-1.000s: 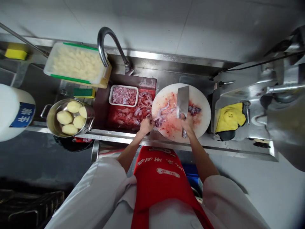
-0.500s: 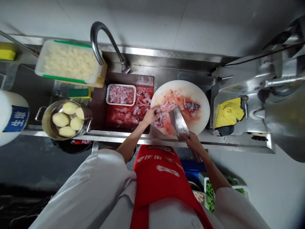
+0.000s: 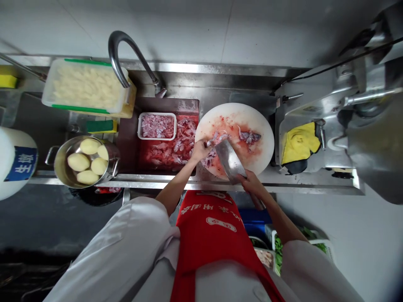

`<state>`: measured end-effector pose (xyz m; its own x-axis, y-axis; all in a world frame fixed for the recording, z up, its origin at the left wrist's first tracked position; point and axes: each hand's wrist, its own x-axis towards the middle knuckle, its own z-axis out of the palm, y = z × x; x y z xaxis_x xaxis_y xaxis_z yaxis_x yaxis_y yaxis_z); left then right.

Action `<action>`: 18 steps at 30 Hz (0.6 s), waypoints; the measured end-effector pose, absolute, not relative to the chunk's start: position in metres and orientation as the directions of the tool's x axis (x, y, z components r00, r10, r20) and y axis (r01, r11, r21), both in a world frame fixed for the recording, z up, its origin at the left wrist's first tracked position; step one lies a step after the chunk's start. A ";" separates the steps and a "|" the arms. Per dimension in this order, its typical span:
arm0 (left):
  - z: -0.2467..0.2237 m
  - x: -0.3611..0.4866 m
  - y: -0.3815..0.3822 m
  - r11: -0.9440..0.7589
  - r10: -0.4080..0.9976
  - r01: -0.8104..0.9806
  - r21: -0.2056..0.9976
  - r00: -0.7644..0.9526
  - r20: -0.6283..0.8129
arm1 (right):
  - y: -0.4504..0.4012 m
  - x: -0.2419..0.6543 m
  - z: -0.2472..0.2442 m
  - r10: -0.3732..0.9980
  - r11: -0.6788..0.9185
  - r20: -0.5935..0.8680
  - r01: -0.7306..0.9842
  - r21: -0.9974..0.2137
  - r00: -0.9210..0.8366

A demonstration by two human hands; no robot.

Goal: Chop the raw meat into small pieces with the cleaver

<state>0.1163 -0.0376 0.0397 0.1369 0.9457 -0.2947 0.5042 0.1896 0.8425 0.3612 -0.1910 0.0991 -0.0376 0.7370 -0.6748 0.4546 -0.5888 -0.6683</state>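
Already, small bits fill the basket; larger pieces lie in the sink and on the board, frame centre. The left hand pinches meat; the right hand grips the cleaver.

Red apron, white sleeves, and seemingly reddish-stained white board.

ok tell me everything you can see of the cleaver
The cleaver has a broad, near-rectangular blade that looks like shiny steel. The right hand grips its handle, whose grey end shows past the palm. The blade slants over the round white board, far end close to the left hand; whether it touches the board is unclear.
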 end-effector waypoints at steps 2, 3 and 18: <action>0.037 0.117 -0.043 0.202 0.960 0.444 0.873 0.089 -0.267 | -0.194 0.364 0.099 0.709 -0.638 -0.705 0.395 -0.661 -0.036; 0.035 0.117 -0.046 0.210 0.964 0.413 0.886 0.065 -0.259 | -0.197 0.365 0.099 0.694 -0.661 -0.719 0.362 -0.657 -0.037; 0.018 0.094 -0.061 0.172 0.983 0.256 0.951 -0.105 -0.150 | -0.200 0.363 0.077 0.720 -0.618 -0.694 0.452 -0.644 -0.005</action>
<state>0.0936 -0.0606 0.0184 -0.1051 0.9831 -0.1500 0.2559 0.1725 0.9512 0.3634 -0.2004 0.0767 -0.0050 0.7198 -0.6941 0.4516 -0.6177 -0.6438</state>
